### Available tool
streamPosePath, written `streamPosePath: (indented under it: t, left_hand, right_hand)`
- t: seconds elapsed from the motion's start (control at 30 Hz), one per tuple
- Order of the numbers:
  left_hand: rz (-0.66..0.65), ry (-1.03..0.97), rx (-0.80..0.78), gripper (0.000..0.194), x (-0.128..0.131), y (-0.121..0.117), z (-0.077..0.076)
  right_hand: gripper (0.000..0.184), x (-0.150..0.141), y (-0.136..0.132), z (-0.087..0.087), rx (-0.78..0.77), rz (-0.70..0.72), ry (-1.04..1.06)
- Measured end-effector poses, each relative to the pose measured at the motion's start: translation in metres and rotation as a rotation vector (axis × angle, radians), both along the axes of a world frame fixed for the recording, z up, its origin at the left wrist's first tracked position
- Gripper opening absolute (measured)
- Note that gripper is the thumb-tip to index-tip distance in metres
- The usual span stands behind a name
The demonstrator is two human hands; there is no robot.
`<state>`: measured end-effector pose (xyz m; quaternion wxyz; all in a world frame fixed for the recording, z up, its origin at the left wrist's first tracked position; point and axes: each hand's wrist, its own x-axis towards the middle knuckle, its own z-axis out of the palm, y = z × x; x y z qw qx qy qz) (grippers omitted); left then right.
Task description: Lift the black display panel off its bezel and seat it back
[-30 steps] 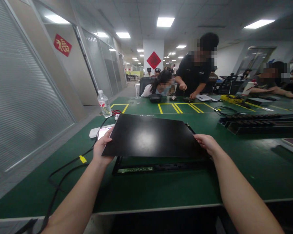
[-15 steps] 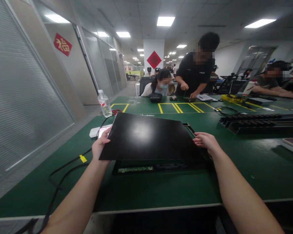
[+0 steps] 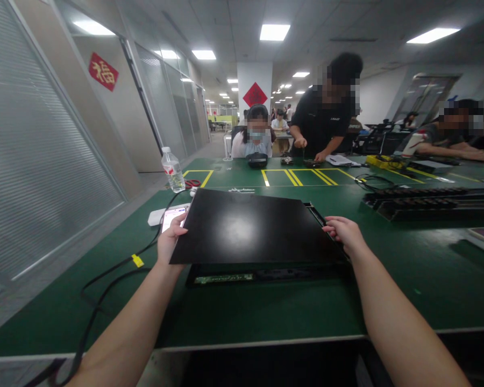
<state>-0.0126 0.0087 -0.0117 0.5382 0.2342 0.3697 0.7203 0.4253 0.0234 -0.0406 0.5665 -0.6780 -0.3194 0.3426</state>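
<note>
A thin glossy black screen panel (image 3: 234, 228) lies tilted across the middle of the head view, its left side raised. My left hand (image 3: 171, 239) is closed on its left edge, thumb on top. Under the panel is a black frame (image 3: 317, 215), mostly covered; its right rail shows past the panel, and a green circuit board strip (image 3: 223, 278) shows along its near side. My right hand (image 3: 344, 234) is closed with its fingertips on that right rail, beside the panel's right edge. The fingers' undersides are hidden.
Left of the panel are a phone (image 3: 173, 216), a water bottle (image 3: 172, 169), red-handled scissors (image 3: 192, 183) and a black cable (image 3: 116, 263). Black racks (image 3: 419, 201) stand at right. Across the green table (image 3: 266, 322), a standing person (image 3: 326, 118) handles a small part.
The panel and my left hand have shifted slightly right, and my right hand a little right too. Across the table, the seated person has raised their head.
</note>
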Motion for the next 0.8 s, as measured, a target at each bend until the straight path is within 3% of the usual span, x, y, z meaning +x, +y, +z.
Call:
streamPosePath:
  t: [0.37,0.8]
  left_hand:
    - [-0.012,0.013,-0.038,0.050,0.000,-0.001,0.000]
    - [-0.052,0.059,-0.040,0.054,-0.009,0.009,-0.017]
  right_hand:
    - [0.020,0.000,-0.002,-0.002,-0.025,-0.002,-0.069]
    - [0.013,0.001,-0.004,0.003,-0.045,-0.010,-0.120]
